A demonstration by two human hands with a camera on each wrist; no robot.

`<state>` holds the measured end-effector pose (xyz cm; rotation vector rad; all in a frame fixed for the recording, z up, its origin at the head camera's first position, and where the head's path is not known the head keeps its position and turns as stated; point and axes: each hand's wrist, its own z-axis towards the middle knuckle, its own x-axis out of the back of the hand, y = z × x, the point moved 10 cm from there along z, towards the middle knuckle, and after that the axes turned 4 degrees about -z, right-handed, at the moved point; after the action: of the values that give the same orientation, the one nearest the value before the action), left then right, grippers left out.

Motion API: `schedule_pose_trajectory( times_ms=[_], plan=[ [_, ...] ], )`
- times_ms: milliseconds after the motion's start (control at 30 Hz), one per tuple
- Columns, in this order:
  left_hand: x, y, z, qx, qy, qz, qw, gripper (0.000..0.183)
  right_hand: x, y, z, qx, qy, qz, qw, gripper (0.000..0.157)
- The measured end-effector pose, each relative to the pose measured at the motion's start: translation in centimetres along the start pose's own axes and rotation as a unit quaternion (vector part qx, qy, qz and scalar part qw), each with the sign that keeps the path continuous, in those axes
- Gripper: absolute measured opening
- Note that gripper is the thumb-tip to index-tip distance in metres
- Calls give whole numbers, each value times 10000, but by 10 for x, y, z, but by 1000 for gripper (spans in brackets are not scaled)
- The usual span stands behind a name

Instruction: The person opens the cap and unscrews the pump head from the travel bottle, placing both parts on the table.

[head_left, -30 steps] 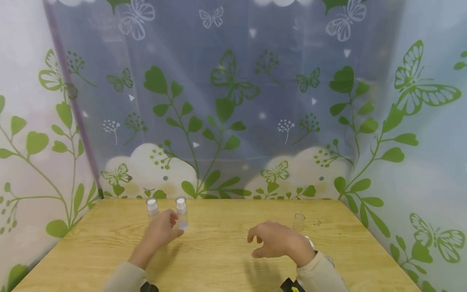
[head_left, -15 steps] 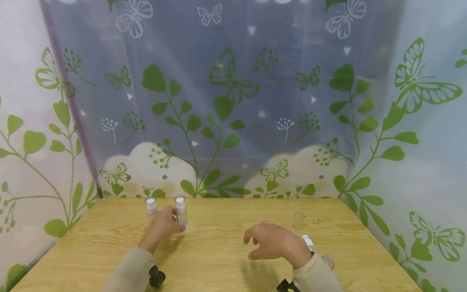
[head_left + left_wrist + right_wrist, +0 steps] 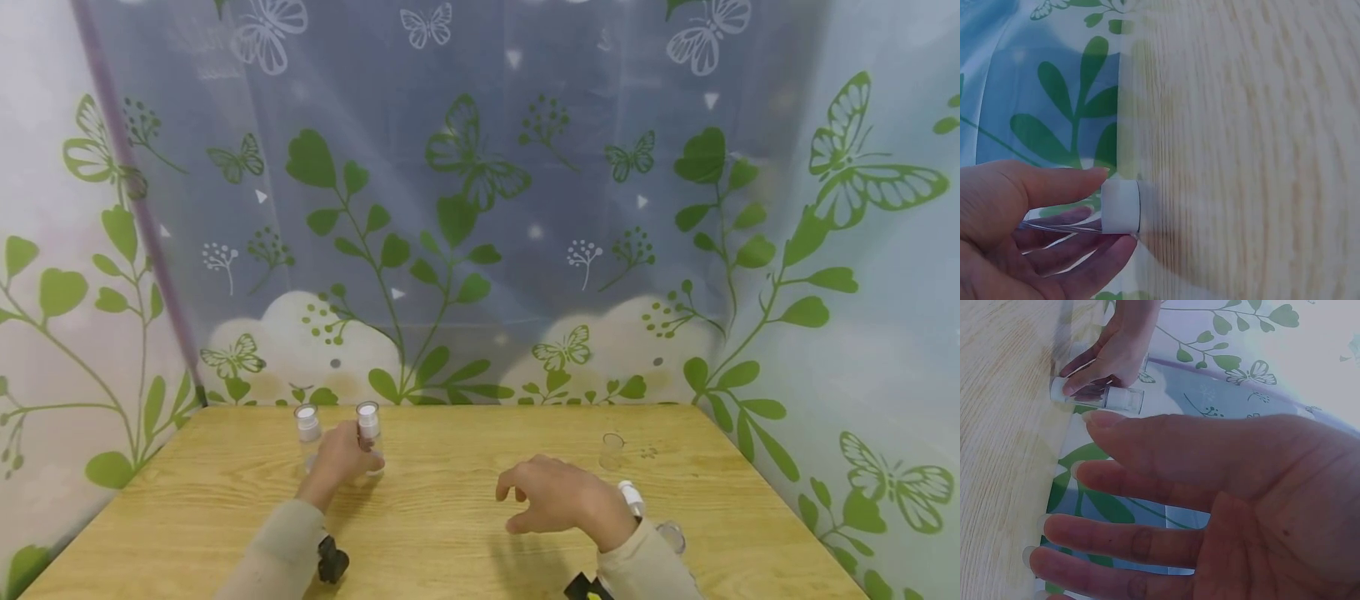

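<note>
Two small clear bottles with white tops stand at the back left of the table. My left hand (image 3: pixel 345 454) grips the right-hand bottle (image 3: pixel 368 422), thumb on one side and fingers on the other. In the left wrist view the white base (image 3: pixel 1120 207) of this bottle shows between thumb and fingertips. The second bottle (image 3: pixel 307 424) stands just left of the hand, partly hidden by it. My right hand (image 3: pixel 562 497) hovers over the table at right, fingers loosely bent and holding nothing. Behind its wrist lies a white pump top (image 3: pixel 631 494).
A clear open cap or cup (image 3: pixel 611 452) stands beyond the right hand. Another clear round piece (image 3: pixel 672 537) lies by the right sleeve. The wooden table (image 3: pixel 442 533) ends at a printed curtain (image 3: pixel 465 275) at the back and sides.
My left hand has come further around the right-hand bottle, its thumb now across the lower part. The second bottle shows more. My right hand has barely moved.
</note>
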<state>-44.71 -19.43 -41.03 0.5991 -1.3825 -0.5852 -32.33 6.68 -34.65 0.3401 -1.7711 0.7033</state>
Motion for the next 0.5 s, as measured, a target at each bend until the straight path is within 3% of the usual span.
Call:
schedule_pose_trajectory(
  times_ms=[267, 500],
  plan=[
    [-4, 9, -6, -186, -171, -6, 9997, 33, 1, 2, -1, -53, -6, 83, 10000, 27],
    [-7, 41, -27, -833, -402, 21, 9957, 29, 2, 2, -1, -38, 45, 124, 9999, 27]
  ],
)
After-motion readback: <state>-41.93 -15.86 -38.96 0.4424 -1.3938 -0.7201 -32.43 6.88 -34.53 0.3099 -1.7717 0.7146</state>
